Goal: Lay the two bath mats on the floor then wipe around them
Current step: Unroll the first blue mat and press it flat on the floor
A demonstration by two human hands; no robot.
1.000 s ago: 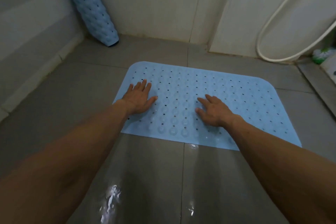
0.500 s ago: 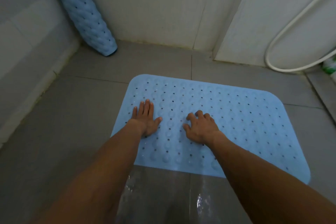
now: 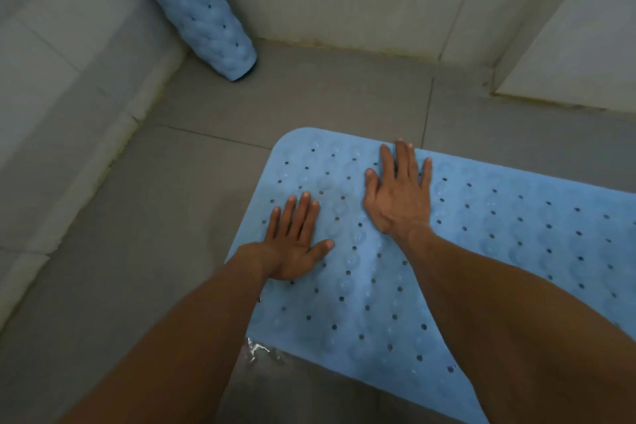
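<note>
Pressing flat on the pale blue perforated rubber bath mat [image 3: 481, 234], spread mid-floor: left hand [image 3: 292, 244] and right hand [image 3: 399, 196], fingers straight, holding nothing. Second blue mat [image 3: 203, 7] rolled, leaning in the far-left floor corner; unlaid. Wiping not yet begun.

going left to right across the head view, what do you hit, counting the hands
rolled-up bath mat leaning in the corner → left hand flat on the laid-out bath mat → right hand flat on the same mat → the rest of that mat running off the right edge
</note>
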